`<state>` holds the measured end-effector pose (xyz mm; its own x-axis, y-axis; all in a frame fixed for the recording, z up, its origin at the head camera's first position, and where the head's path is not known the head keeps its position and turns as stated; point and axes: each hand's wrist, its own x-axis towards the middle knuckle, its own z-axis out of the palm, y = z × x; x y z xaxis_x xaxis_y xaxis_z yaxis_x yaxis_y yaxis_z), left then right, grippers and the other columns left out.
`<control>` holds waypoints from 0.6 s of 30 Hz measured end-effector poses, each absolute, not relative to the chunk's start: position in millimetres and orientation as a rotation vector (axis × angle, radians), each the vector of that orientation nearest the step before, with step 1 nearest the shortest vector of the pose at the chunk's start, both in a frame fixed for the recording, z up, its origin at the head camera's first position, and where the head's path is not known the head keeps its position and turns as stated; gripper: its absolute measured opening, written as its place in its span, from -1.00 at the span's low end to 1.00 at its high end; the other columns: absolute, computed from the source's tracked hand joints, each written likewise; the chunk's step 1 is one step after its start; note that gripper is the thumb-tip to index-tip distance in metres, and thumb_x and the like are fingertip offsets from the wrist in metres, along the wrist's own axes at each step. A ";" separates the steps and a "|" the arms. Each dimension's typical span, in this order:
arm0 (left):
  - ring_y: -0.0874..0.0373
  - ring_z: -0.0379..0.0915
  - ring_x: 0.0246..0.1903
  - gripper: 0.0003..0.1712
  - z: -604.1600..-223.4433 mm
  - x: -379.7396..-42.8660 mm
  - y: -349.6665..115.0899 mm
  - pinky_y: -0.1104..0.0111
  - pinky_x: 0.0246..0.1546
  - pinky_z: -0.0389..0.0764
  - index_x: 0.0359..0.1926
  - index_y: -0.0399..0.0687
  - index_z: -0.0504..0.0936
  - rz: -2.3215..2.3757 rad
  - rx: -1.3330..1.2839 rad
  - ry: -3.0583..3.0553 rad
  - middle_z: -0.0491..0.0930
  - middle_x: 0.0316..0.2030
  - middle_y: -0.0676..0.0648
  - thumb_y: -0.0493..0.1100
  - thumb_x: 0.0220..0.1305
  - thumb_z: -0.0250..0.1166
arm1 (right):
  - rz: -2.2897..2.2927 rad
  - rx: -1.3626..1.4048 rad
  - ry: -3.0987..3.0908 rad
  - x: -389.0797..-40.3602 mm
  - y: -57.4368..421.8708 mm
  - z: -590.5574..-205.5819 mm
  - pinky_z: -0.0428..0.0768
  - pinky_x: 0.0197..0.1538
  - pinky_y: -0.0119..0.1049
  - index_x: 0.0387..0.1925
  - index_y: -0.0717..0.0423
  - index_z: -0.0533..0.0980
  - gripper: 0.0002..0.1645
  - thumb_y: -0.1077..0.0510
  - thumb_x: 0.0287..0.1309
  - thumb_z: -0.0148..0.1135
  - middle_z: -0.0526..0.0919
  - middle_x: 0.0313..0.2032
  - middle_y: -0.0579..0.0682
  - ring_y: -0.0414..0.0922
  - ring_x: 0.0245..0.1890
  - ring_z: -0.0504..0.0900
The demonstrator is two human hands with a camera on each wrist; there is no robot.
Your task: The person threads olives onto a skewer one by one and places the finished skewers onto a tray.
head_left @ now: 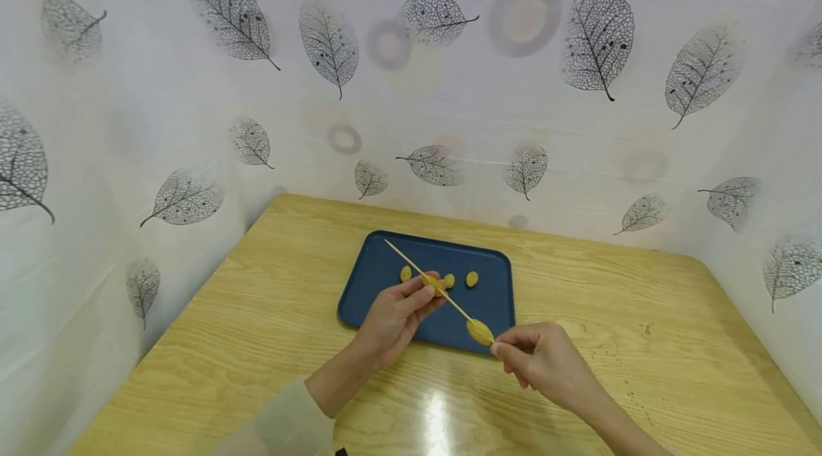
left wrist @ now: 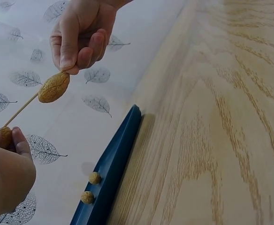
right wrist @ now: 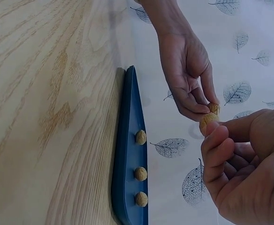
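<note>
A thin wooden skewer (head_left: 401, 255) slants above the tray, held between both hands. Near its right end sits a wrinkled, yellow-brown oval piece (head_left: 479, 332), pierced by the stick. My right hand (head_left: 546, 363) pinches the skewer's end right beside that piece, thumb against fingertips. Farther along, my left hand (head_left: 398, 317) holds a second yellow-brown piece (head_left: 434, 285) between thumb and fingers, where the skewer meets it. Whether the stick passes right through this one is hidden by the fingers. In the left wrist view the oval piece (left wrist: 55, 87) hangs between the two hands.
Below the hands lies a dark blue tray (head_left: 497, 263) on a wood-grain table (head_left: 270, 299). Three similar wrinkled pieces rest in it: a left one (head_left: 406, 273), a middle one (head_left: 449, 280) and a right one (head_left: 472, 278). A leaf-print curtain (head_left: 443, 106) encloses the table's back and sides.
</note>
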<state>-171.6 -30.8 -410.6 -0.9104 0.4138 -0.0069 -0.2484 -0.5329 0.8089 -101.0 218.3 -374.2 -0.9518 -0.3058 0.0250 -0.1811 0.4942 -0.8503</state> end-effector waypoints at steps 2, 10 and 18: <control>0.11 0.54 0.18 -0.55 -411.2 -171.5 -30.6 0.30 0.30 0.56 0.38 -0.54 0.36 2.448 0.265 1.248 0.38 0.34 -0.25 -0.41 0.57 0.07 | -1.459 -0.429 2.603 -101.3 217.9 -373.9 0.43 -0.73 -0.38 -0.39 0.17 0.71 -0.79 0.17 0.39 0.34 0.55 -0.68 -0.07 -0.27 -0.75 0.42; 0.12 0.56 0.16 -0.56 -411.7 -170.9 -29.0 0.31 0.28 0.57 0.36 -0.56 0.38 2.454 0.253 1.245 0.41 0.32 -0.25 -0.41 0.57 0.08 | -1.452 -0.407 2.602 -103.1 216.4 -372.4 0.43 -0.71 -0.38 -0.37 0.18 0.73 -0.80 0.18 0.37 0.35 0.56 -0.67 -0.01 -0.26 -0.75 0.43; 0.12 0.56 0.15 -0.54 -412.9 -170.0 -27.6 0.32 0.27 0.58 0.39 -0.56 0.35 2.457 0.233 1.239 0.41 0.33 -0.27 -0.42 0.57 0.08 | -1.446 -0.396 2.609 -104.1 214.6 -371.1 0.45 -0.71 -0.38 -0.35 0.19 0.73 -0.81 0.17 0.37 0.36 0.58 -0.65 -0.01 -0.25 -0.74 0.44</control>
<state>-170.0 -27.6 -412.9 -0.9150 0.4029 -0.0212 -0.2567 -0.5408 0.8010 -104.1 214.6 -371.1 -0.9569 -0.2904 0.0114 -0.1635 0.5056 -0.8471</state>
